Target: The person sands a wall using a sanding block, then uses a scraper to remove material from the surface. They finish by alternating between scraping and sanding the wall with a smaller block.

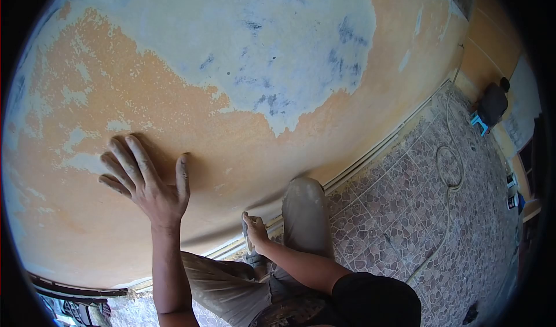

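My left hand point(147, 191) is spread against the wall point(231, 153), fingers apart and dusty. Around it the orange paint is patchy, with pale bare spots by the fingertips. Lower down, beside my bent knee point(307, 211), my right hand point(256, 234) is closed around a thin flat tool point(247, 237) seen nearly edge-on. Its exact kind is hard to make out, and my fingers hide part of it. Above both hands a large pale area point(278, 49) with bluish-grey smudges breaks the orange paint.
A stone-patterned tiled floor point(382, 234) runs along the wall's base. A hose point(449, 211) lies looped across it. At the far right another person point(492, 104) sits on a small blue stool point(479, 124). Small containers point(512, 199) stand near the right edge.
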Available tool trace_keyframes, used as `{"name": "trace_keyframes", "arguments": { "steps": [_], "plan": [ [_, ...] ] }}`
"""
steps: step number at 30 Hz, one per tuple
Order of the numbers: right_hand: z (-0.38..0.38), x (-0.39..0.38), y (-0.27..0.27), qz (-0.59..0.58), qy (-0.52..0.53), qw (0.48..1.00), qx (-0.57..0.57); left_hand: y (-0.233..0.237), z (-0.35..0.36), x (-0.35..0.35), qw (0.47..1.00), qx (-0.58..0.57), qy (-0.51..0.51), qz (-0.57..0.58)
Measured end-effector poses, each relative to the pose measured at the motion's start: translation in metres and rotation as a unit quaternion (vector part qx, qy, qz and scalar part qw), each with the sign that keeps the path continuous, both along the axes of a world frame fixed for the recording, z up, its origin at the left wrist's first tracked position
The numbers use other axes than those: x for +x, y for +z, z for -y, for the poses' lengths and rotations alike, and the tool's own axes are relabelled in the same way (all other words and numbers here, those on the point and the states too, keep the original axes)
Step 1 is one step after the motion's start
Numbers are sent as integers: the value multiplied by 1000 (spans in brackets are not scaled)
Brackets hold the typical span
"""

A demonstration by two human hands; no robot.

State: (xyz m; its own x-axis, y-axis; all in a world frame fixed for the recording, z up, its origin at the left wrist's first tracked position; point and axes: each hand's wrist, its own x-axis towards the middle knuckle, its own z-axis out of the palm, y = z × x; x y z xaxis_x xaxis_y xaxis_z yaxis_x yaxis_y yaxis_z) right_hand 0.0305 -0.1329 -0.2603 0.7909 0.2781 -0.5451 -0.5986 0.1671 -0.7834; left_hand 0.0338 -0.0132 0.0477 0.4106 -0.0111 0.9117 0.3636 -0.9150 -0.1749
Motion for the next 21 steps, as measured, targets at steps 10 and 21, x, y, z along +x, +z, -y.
{"name": "trace_keyframes", "arguments": {
  "steps": [10, 21],
  "plan": [
    [2, 6, -10, 0, -15, 1000, 15, 0, -12, -12, 999, 29, 12, -35],
    [2, 11, -24, 13, 8, 1000, 16, -138, -14, -17, 991, 36, -32, -128]
  ]
}}
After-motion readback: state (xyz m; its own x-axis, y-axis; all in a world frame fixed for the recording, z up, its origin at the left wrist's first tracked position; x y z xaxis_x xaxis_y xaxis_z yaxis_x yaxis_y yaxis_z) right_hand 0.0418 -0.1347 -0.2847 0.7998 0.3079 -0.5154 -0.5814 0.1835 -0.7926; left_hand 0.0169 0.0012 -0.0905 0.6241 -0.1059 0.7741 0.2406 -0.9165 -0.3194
